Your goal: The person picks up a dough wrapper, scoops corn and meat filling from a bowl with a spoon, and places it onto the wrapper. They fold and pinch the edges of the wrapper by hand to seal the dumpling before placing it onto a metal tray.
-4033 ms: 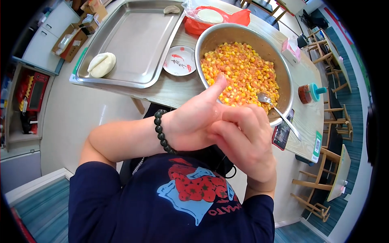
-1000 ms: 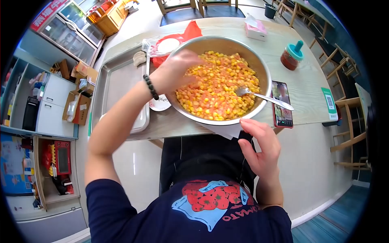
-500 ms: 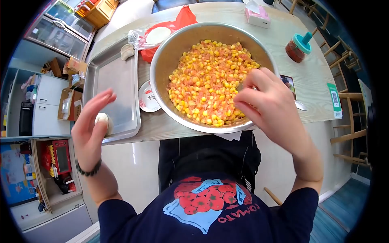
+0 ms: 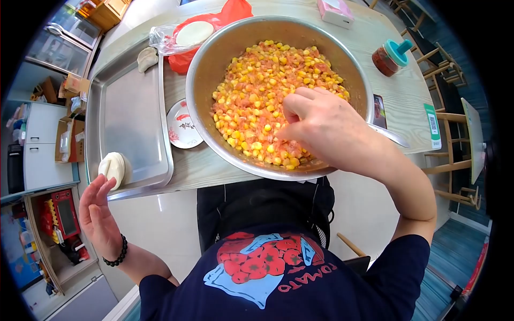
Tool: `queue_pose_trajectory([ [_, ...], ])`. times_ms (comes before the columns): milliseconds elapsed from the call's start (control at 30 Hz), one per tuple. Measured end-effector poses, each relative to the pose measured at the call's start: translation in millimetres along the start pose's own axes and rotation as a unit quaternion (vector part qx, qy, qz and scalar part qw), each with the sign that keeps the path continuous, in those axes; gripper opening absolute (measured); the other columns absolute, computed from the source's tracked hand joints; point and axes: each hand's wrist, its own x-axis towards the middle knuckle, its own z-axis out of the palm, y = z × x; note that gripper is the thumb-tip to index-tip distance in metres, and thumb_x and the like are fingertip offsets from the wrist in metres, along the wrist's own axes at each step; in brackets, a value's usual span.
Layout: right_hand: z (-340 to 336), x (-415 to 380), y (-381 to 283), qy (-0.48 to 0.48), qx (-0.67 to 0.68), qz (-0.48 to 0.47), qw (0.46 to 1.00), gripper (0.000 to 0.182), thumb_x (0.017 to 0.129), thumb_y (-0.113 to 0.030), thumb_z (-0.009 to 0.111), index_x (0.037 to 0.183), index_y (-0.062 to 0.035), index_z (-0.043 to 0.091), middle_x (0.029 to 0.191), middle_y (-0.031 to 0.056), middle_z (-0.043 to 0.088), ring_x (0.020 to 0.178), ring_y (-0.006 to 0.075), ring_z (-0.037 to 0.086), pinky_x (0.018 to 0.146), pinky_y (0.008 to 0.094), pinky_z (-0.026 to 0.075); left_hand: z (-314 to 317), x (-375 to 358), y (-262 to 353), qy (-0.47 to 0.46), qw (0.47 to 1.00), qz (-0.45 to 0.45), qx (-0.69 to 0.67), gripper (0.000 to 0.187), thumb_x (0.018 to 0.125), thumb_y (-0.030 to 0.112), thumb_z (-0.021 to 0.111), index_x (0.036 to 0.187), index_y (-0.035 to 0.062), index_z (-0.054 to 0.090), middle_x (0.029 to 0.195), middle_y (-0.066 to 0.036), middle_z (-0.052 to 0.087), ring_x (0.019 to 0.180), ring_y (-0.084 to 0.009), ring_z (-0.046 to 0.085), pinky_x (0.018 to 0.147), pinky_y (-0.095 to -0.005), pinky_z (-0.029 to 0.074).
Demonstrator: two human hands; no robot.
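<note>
My left hand (image 4: pixel 99 214), wearing a dark bead bracelet, is open at the tray's near left corner. Its fingertips overlap the edge of a pale folded dumpling (image 4: pixel 112 169) on the metal tray (image 4: pixel 126 117). A second dumpling (image 4: pixel 147 59) rests at the tray's far end. My right hand (image 4: pixel 316 123) is over the large steel bowl (image 4: pixel 201 80), fingers curled at the corn and pink minced filling (image 4: pixel 262 96). What those fingers grip is hidden. From under the right forearm a metal handle (image 4: pixel 393 137) sticks out past the bowl's rim.
Behind the bowl, round white dough wrappers (image 4: pixel 194 33) lie on a red plastic bag (image 4: pixel 233 12). A small patterned plate (image 4: pixel 184 136) sits between tray and bowl. Rightward are a phone (image 4: pixel 379 109), a teal-lidded jar (image 4: pixel 391 58) and a tissue box (image 4: pixel 335 13).
My left hand has drawn back toward me, exposing more of the near dumpling. My right hand has moved left, further over the filling. The view has shifted slightly.
</note>
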Motion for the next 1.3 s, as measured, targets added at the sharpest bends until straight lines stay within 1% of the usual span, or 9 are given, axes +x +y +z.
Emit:
queue_pose_trajectory([
  [100,5.1,9.1,-2.1,0.046,0.037,0.011,0.998,0.008,0.068,-0.012,0.067,0.075,-0.0082,0.069,0.079,0.0060,0.052,0.080,0.0213,0.055,0.070,0.0334,0.046,9.7,7.4,-3.9,-0.013,1.000,0.015,-0.017,0.038,0.095,0.026,0.047,0.124,0.0006,0.050,0.124,-0.020,0.053,0.111,-0.0344,0.054,0.100,-0.0452,0.037],
  [467,18.6,34.6,-13.3,-0.043,0.035,0.018,0.998,0.015,0.068,-0.010,0.061,0.076,0.0002,0.068,0.085,0.0147,0.061,0.085,0.0277,0.060,0.073,0.0362,0.048,18.9,10.9,-13.1,-0.034,0.998,0.017,-0.040,0.038,0.095,0.027,0.046,0.124,0.0017,0.051,0.122,-0.020,0.054,0.110,-0.0346,0.054,0.099,-0.0470,0.037],
  [600,21.8,31.5,-9.7,0.006,0.032,0.005,0.999,0.012,0.070,-0.015,0.063,0.068,-0.0032,0.065,0.079,0.0088,0.056,0.080,0.0239,0.057,0.069,0.0348,0.047,17.4,9.2,-10.5,-0.036,0.998,-0.001,-0.042,0.044,0.094,0.030,0.049,0.126,-0.0005,0.048,0.126,-0.018,0.052,0.113,-0.0311,0.053,0.103,-0.0437,0.034],
  [767,-8.3,20.4,4.6,-0.055,0.326,0.167,0.929,0.016,0.076,-0.015,0.063,0.082,-0.0012,0.069,0.083,0.0132,0.062,0.082,0.0247,0.061,0.076,0.0330,0.048,19.9,4.7,-9.3,-0.005,0.999,0.020,-0.040,0.040,0.094,0.026,0.048,0.122,-0.0032,0.051,0.120,-0.022,0.055,0.106,-0.0351,0.056,0.098,-0.0462,0.038],
  [967,-23.0,1.0,-3.8,0.015,0.485,0.209,0.849,0.012,0.079,-0.008,0.063,0.084,0.0006,0.069,0.077,0.0031,0.058,0.075,0.0106,0.053,0.067,0.0242,0.042,28.4,2.5,-5.3,-0.006,0.999,0.010,-0.047,0.040,0.094,0.025,0.048,0.120,-0.0050,0.051,0.120,-0.020,0.056,0.105,-0.0339,0.057,0.098,-0.0449,0.037],
  [1100,-54.8,-33.5,-58.6,0.191,0.515,0.097,0.830,0.010,0.074,-0.004,0.071,0.083,-0.0017,0.071,0.080,0.0049,0.057,0.068,0.0109,0.050,0.059,0.0224,0.038,36.5,-1.5,-4.2,-0.013,0.998,0.012,-0.062,0.041,0.094,0.026,0.049,0.120,-0.0050,0.052,0.120,-0.019,0.056,0.106,-0.0327,0.056,0.098,-0.0445,0.037],
  [1167,-55.8,-53.7,-85.6,0.272,0.613,-0.039,0.741,0.013,0.070,-0.001,0.074,0.083,-0.0007,0.072,0.081,0.0083,0.056,0.065,0.0122,0.051,0.054,0.0219,0.037,43.3,-0.5,-3.3,-0.036,0.997,0.009,-0.068,0.040,0.094,0.027,0.049,0.120,-0.0042,0.052,0.121,-0.019,0.055,0.107,-0.0324,0.056,0.098,-0.0445,0.038],
  [1233,-44.8,-64.5,-105.1,0.355,0.604,-0.146,0.698,0.015,0.069,0.000,0.075,0.084,0.0006,0.071,0.082,0.0110,0.055,0.064,0.0134,0.052,0.051,0.0212,0.035,54.1,0.7,-0.1,-0.047,0.997,0.009,-0.068,0.038,0.094,0.026,0.048,0.119,-0.0028,0.053,0.121,-0.019,0.055,0.107,-0.0328,0.056,0.098,-0.0447,0.038],
  [1300,-43.5,-76.3,-107.1,0.357,0.599,-0.150,0.701,0.015,0.073,-0.003,0.072,0.087,-0.0021,0.069,0.085,0.0054,0.055,0.070,0.0169,0.054,0.058,0.0254,0.042,65.1,2.8,6.2,-0.075,0.995,0.008,-0.064,0.038,0.094,0.026,0.048,0.120,-0.0013,0.052,0.121,-0.019,0.055,0.108,-0.0337,0.056,0.098,-0.0450,0.038],
])
